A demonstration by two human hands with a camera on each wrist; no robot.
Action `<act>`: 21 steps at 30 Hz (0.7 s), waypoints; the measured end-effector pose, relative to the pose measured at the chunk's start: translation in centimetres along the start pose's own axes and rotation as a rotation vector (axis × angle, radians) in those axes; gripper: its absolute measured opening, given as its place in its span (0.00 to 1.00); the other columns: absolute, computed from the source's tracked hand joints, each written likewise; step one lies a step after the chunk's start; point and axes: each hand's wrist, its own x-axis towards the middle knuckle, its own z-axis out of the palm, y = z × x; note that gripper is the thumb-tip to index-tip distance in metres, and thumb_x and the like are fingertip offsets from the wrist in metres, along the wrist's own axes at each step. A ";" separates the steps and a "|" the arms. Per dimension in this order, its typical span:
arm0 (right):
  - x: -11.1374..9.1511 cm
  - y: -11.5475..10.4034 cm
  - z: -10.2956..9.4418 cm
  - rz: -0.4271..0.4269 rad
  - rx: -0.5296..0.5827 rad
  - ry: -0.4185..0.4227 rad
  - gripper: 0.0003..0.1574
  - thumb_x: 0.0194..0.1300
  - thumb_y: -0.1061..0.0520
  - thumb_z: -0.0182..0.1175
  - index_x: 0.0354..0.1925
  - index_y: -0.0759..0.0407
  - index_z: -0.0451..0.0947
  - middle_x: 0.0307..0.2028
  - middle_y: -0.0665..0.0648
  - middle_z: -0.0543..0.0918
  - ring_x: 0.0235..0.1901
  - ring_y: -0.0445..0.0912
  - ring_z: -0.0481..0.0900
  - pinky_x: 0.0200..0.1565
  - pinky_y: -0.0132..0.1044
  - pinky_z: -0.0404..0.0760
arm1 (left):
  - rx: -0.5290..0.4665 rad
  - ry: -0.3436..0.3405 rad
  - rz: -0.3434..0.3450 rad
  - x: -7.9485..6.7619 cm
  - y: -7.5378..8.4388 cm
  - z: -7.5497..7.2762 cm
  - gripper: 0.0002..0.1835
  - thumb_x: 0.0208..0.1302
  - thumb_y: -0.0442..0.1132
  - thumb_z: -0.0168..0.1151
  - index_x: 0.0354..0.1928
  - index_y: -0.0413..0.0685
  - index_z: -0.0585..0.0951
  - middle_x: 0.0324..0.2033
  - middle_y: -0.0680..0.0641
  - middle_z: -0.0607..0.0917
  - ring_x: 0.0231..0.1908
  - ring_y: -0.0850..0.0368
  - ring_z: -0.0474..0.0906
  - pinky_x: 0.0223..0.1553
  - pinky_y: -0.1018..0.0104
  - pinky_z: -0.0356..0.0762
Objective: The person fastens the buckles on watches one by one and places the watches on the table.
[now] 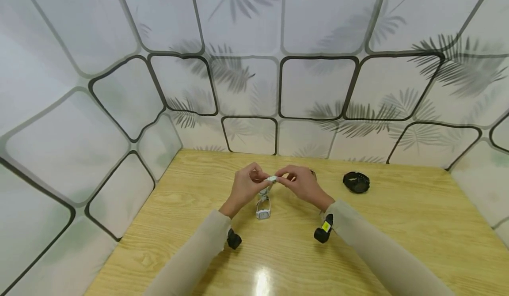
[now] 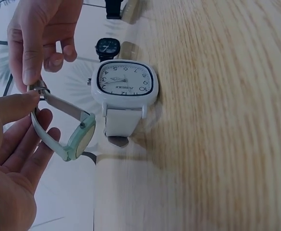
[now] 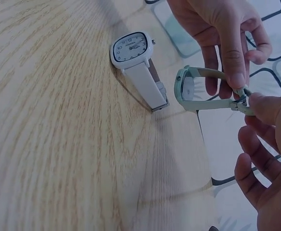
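Observation:
A mint-green wristwatch [image 2: 80, 137] hangs in a loop from both hands, above the table. My left hand [image 1: 243, 189] pinches its strap near the buckle [image 3: 240, 98] between thumb and index finger. From the other side my right hand [image 1: 301, 183] pinches the strap at the same buckle, its other fingers loosely bent in the right wrist view. Below the hands, a white wristwatch [image 1: 263, 214] with a squarish case lies on the wooden table [image 1: 171, 207], its strap closed in a loop.
A black wristwatch [image 1: 356, 182] lies to the right of the right hand. Another dark watch [image 2: 108, 46] is mostly hidden behind that hand in the head view. Patterned fabric [image 1: 246, 88] rises along the table's back and left edges.

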 end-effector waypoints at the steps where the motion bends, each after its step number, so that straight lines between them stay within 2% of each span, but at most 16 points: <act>1: 0.0 0.0 0.0 0.019 0.029 -0.001 0.11 0.71 0.53 0.68 0.49 0.51 0.88 0.47 0.53 0.88 0.32 0.49 0.86 0.31 0.36 0.83 | 0.001 0.001 0.000 0.0 0.0 0.0 0.12 0.58 0.20 0.71 0.33 0.24 0.73 0.36 0.29 0.88 0.36 0.34 0.88 0.37 0.55 0.88; 5: 0.0 0.0 -0.1 0.093 0.133 -0.021 0.13 0.72 0.52 0.67 0.52 0.52 0.87 0.44 0.54 0.88 0.34 0.59 0.86 0.29 0.39 0.82 | 0.001 0.003 -0.001 0.0 0.1 -0.1 0.13 0.59 0.20 0.71 0.32 0.25 0.73 0.36 0.30 0.88 0.36 0.35 0.88 0.36 0.57 0.88; 8: 0.1 0.0 -0.2 0.113 0.136 -0.044 0.13 0.72 0.51 0.66 0.52 0.52 0.87 0.43 0.56 0.88 0.35 0.59 0.86 0.31 0.40 0.82 | -0.010 -0.003 -0.013 0.1 0.2 -0.1 0.13 0.59 0.20 0.71 0.32 0.24 0.72 0.36 0.30 0.88 0.36 0.35 0.88 0.36 0.58 0.88; 15: 0.3 -0.3 -0.2 0.056 -0.011 -0.038 0.09 0.71 0.51 0.67 0.48 0.49 0.88 0.46 0.51 0.88 0.35 0.42 0.83 0.36 0.39 0.84 | -0.020 -0.010 -0.012 0.1 0.2 0.0 0.14 0.59 0.20 0.70 0.30 0.28 0.71 0.36 0.28 0.88 0.35 0.34 0.88 0.35 0.66 0.85; 18: 0.3 -0.3 -0.1 0.025 -0.039 -0.036 0.09 0.71 0.53 0.68 0.47 0.50 0.88 0.46 0.51 0.88 0.33 0.40 0.82 0.33 0.38 0.83 | -0.007 -0.022 -0.017 0.1 -0.1 0.0 0.14 0.60 0.19 0.70 0.30 0.26 0.71 0.35 0.29 0.88 0.35 0.34 0.88 0.34 0.66 0.85; 21: 0.3 -0.3 0.0 -0.001 -0.067 -0.034 0.08 0.71 0.54 0.68 0.46 0.51 0.88 0.45 0.51 0.88 0.31 0.40 0.81 0.31 0.37 0.82 | 0.014 -0.034 -0.027 0.3 -1.2 0.2 0.14 0.60 0.19 0.70 0.30 0.24 0.70 0.35 0.30 0.88 0.34 0.35 0.88 0.34 0.64 0.85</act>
